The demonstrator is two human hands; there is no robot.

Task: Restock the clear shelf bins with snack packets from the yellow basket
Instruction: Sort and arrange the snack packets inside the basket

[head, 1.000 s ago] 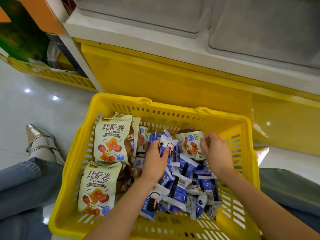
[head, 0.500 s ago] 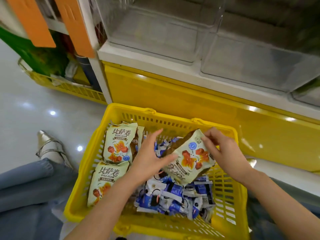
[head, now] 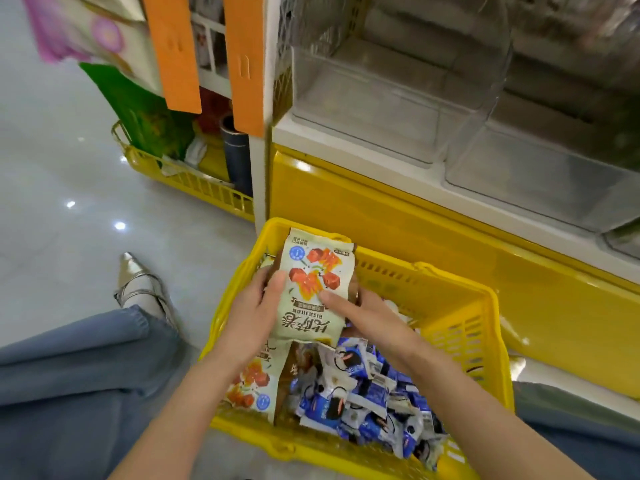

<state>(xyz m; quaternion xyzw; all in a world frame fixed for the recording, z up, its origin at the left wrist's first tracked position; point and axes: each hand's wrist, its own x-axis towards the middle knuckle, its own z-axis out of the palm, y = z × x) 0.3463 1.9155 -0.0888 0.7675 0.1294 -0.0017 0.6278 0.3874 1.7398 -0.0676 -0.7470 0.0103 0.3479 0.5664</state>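
Note:
A cream snack packet (head: 313,289) with red and orange print is held upside down above the left part of the yellow basket (head: 460,320). My left hand (head: 256,313) grips its left edge and my right hand (head: 367,315) grips its right side, index finger laid across the front. Another cream packet (head: 254,386) lies in the basket below my left wrist. Several small blue and white packets (head: 367,400) fill the basket's right half. Two clear shelf bins (head: 381,98) (head: 540,174) sit empty on the white shelf above the yellow base.
The yellow shelf base (head: 398,216) stands right behind the basket. A second low yellow rack (head: 194,181) with green bags and a dark cylinder is at the left. Orange tags (head: 176,53) hang from the shelf post. My jeans leg and silver shoe (head: 138,282) rest on the glossy floor.
Both hands lifted the cream packet out of the blue pile and carried it left and up over the basket. The camera tilted up, showing more of the clear bins.

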